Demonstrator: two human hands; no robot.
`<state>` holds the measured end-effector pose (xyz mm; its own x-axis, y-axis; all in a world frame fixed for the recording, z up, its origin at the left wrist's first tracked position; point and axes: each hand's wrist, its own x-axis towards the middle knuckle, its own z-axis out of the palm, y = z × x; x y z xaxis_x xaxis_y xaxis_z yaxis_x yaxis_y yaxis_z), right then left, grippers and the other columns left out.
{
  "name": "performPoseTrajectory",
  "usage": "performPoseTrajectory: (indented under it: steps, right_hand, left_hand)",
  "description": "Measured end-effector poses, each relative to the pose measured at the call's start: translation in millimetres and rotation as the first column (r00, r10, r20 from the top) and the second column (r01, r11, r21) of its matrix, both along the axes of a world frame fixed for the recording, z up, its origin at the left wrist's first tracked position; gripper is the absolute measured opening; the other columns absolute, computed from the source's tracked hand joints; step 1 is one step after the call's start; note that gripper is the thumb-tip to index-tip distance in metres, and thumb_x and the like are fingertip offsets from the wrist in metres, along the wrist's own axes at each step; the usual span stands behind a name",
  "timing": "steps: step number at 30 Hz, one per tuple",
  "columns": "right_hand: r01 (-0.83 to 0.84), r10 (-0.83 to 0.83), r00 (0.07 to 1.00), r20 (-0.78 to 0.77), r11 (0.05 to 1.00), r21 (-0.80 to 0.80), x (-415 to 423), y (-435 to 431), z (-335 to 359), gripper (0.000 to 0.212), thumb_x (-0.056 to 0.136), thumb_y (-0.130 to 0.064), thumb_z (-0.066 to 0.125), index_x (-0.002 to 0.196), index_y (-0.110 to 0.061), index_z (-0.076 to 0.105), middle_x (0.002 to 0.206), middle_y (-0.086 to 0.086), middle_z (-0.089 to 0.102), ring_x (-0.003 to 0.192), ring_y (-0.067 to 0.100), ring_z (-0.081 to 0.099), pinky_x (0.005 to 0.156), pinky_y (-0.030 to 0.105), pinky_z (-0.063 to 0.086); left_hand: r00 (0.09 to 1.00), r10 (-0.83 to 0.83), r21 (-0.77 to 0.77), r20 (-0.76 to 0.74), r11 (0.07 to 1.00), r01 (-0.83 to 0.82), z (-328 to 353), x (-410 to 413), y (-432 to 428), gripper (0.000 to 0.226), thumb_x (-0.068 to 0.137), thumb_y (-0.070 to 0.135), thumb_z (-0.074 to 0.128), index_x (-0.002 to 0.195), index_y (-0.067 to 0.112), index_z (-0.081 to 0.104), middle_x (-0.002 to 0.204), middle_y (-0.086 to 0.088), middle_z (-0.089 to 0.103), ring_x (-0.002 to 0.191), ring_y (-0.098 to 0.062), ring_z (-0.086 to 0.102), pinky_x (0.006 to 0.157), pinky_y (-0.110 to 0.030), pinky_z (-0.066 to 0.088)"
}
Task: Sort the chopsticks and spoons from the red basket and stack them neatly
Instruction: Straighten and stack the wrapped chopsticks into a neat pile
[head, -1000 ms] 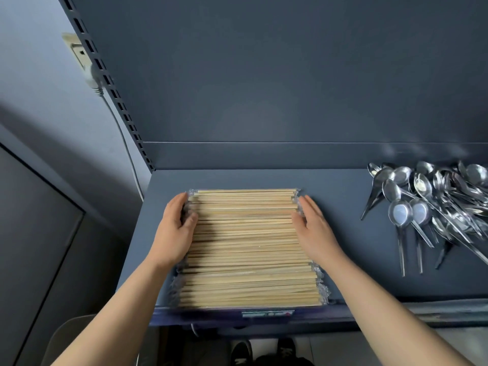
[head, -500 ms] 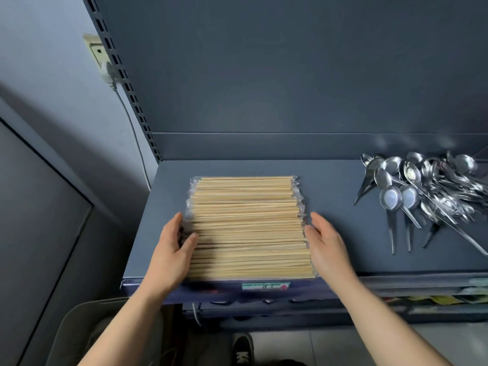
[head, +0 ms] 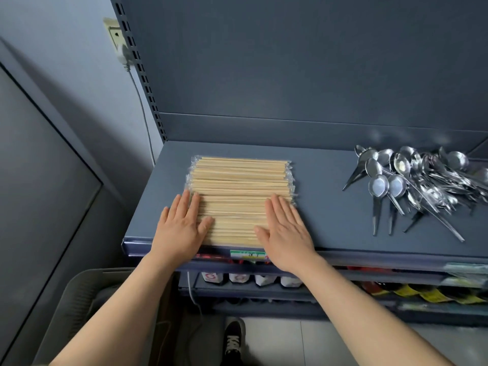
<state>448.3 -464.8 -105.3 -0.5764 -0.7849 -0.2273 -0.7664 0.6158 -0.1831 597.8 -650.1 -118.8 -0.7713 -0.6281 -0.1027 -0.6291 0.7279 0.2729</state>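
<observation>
chopsticks [head: 241,199]: a flat stack of pale wooden pairs in clear wrappers, lying crosswise at the front left of the shelf [head: 330,207], its near edge at the shelf lip.
how they handle: probably light and stiff, but the film wrappers look slippery, so a loose stack like this could slide and fan out.
where to hold: best squeezed inward from the two short ends, or pressed down from above; lifting at the middle would likely spill it.
left hand [head: 182,225]: flat, palm down, fingers straight and close together, resting on the left end of the stack towards the front; the outer fingers hang over the shelf beside it; it grips nothing.
right hand [head: 285,231]: likewise flat and spread out, palm down on the right end of the stack, gripping nothing.
spoons [head: 422,186]: a loose metal heap on the right of the same shelf, well apart from the chopsticks, handles crossing; not yet stacked; likely hard, slick and heavier.
red basket: not in view.
below: bottles [head: 237,278] on a lower shelf.
</observation>
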Motion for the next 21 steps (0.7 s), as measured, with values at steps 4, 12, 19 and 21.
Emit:
performPoseTrajectory:
  steps: [4, 12, 19, 21]
  right_hand:
    - [0.006, -0.004, 0.999, -0.038, 0.999, 0.046, -4, -4, -2, 0.068, 0.1, -0.051, 0.007, 0.15, -0.014, -0.021, 0.157, 0.002, -0.029, 0.145, 0.015, -0.027, 0.12, 0.037, -0.013]
    - [0.056, -0.058, 0.998, 0.03, 0.997, 0.047, -4, 6, 5, 0.069, 0.101, -0.053, 0.012, 0.15, -0.018, -0.021, 0.155, 0.0, -0.032, 0.143, 0.013, -0.03, 0.119, 0.038, -0.015]
    - [0.23, -0.202, 0.969, 0.145, 0.948, -0.218, -9, 13, 15, 0.064, 0.103, -0.045, 0.027, 0.155, -0.017, 0.005, 0.163, -0.002, -0.004, 0.149, 0.013, -0.005, 0.122, 0.033, 0.001]
    - [0.384, -0.294, 0.912, 0.286, 0.858, -0.342, -15, 20, 17, 0.056, 0.103, -0.034, 0.035, 0.154, -0.015, 0.019, 0.162, -0.001, 0.012, 0.148, 0.013, 0.011, 0.118, 0.027, 0.011]
  left_hand:
    - [0.998, 0.001, -0.015, 0.055, 1.0, -0.001, 1, -4, 0, 0.071, 0.097, 0.057, 0.014, 0.154, 0.02, -0.005, 0.162, -0.002, -0.009, 0.149, -0.021, -0.007, 0.121, -0.041, 0.003]
    - [0.998, 0.012, 0.016, -0.063, 1.0, -0.011, 9, -1, -4, 0.066, 0.097, 0.054, 0.03, 0.153, 0.021, 0.017, 0.162, -0.007, 0.006, 0.148, -0.027, 0.007, 0.119, -0.043, 0.012]
    - [0.954, 0.095, 0.111, -0.286, 0.992, -0.066, 22, -1, -11, 0.055, 0.097, 0.035, 0.048, 0.146, 0.013, 0.034, 0.152, -0.009, 0.031, 0.136, -0.029, 0.036, 0.109, -0.042, 0.034]
    - [0.909, 0.183, 0.229, -0.375, 0.968, -0.101, 23, -4, -10, 0.054, 0.097, 0.026, 0.05, 0.146, 0.012, 0.032, 0.15, -0.008, 0.035, 0.135, -0.026, 0.038, 0.109, -0.038, 0.033]
